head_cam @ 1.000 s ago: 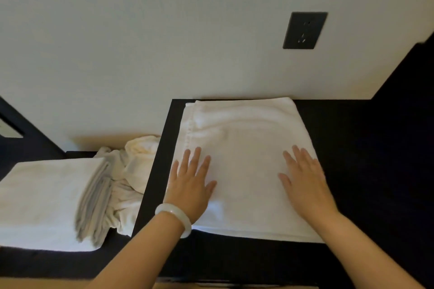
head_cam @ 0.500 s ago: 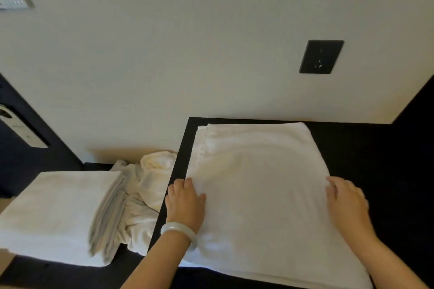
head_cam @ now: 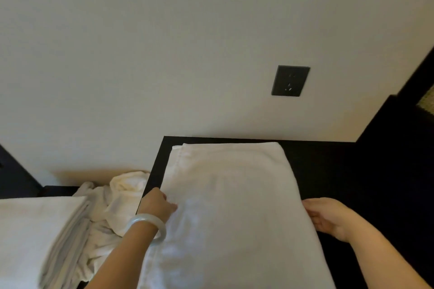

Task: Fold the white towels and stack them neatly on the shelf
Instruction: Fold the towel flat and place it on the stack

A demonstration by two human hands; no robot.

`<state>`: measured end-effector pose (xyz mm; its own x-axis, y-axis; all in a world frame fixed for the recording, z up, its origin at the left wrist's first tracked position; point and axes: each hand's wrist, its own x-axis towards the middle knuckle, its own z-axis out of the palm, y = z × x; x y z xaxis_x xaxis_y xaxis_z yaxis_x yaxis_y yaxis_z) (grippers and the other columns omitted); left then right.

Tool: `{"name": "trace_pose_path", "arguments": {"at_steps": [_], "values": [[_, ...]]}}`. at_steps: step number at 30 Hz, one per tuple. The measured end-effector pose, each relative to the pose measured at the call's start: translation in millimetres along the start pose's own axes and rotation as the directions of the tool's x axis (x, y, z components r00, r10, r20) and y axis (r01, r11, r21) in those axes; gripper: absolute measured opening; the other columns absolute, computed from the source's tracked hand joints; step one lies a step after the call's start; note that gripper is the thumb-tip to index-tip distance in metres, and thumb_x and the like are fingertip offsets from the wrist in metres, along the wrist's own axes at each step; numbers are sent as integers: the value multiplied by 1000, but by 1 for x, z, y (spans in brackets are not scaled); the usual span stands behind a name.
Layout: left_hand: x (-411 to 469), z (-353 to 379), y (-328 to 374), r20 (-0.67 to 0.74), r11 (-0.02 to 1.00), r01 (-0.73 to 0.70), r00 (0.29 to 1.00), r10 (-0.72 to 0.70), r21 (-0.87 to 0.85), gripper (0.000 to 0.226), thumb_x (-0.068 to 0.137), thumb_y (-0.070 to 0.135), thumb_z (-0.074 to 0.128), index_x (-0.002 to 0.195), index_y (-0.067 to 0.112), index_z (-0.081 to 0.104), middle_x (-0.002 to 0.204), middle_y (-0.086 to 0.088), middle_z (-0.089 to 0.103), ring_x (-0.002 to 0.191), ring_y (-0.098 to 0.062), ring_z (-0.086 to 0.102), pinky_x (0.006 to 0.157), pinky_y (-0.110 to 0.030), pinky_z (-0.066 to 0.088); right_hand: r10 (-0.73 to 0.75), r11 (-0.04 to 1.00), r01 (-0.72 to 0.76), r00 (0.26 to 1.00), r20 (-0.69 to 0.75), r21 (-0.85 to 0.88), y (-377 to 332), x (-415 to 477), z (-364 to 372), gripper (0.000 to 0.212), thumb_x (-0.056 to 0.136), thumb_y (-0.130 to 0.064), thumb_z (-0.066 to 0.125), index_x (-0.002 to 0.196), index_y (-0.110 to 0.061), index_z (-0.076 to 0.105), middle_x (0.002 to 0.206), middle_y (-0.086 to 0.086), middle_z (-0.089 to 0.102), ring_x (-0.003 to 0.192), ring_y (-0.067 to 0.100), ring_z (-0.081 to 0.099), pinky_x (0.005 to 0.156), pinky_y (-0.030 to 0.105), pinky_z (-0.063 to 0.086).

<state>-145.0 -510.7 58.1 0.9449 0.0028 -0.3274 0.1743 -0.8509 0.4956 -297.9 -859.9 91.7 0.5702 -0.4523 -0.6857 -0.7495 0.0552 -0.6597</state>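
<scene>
Starting far left: folded stack (head_cam: 35,230) of white towels sits on a lower dark surface (head_cam: 58,189), its near & left parts cut off by the frame; whether that's the shelf, can't say. Touching it, a loose heap (head_cam: 112,204) of unfolded towels, so more folding is left. Next, L hand (head_cam: 157,204), w/ a pale bangle (head_cam: 150,226) on the wrist, at the left edge of the towel (head_cam: 234,206), which lies flat on the black desk (head_cam: 328,166), already folded to a rectangle. L grip: fingers curled together onto that edge, looks clamped on the cloth, tho the fingertips are mostly hidden. R hand (head_cam: 328,218) is at the towel's right edge, fingertips against or under it; can't tell if the R grip is clamped or just touching. Step in hand, prob.: taking both side edges, for one more fold or to lift. Next move needs both edges raised evenly & the layers kept aligned so they don't slide, then over to the stack. Towel's near end runs out of frame at the bottom; picture is soft w/ blur, so layer count & hems can't be read. Wall outlet (head_cam: 290,80) up right, not involved.
</scene>
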Motion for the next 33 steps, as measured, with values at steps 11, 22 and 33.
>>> {"name": "trace_pose_path", "arguments": {"at_steps": [11, 22, 33], "values": [[3, 4, -11, -37, 990, -17, 999, 12, -141, 28, 93, 12, 56, 73, 10, 37, 67, -6, 41, 56, -19, 38, 50, -30, 28, -55, 998, 52, 991, -121, -24, 10, 15, -6, 14, 86, -7, 69, 98, -1, 71, 95, 17, 74, 89, 31, 70, 77, 41, 55], [-10, 17, -26, -147, 999, -52, 988, 54, 14, 15, 101, 20, 44, 106, 6, 42, 85, -9, 54, 84, -33, 60, 73, -39, 47, -97, 971, 38, 965, -243, -238, 28, 9, 9, 5, 89, -14, 68, 93, -12, 67, 89, 10, 71, 82, 26, 68, 71, 40, 56], [-40, 1, -34, -42, 999, -27, 999, 28, 30, 31, 94, 36, 60, 95, 8, 48, 76, -5, 57, 68, -22, 58, 69, -34, 51, -280, 875, 85, 891, -357, -476, 34, -15, 46, 21, 91, -28, 66, 95, -19, 47, 87, 2, 58, 73, 16, 61, 59, 30, 47]]}}
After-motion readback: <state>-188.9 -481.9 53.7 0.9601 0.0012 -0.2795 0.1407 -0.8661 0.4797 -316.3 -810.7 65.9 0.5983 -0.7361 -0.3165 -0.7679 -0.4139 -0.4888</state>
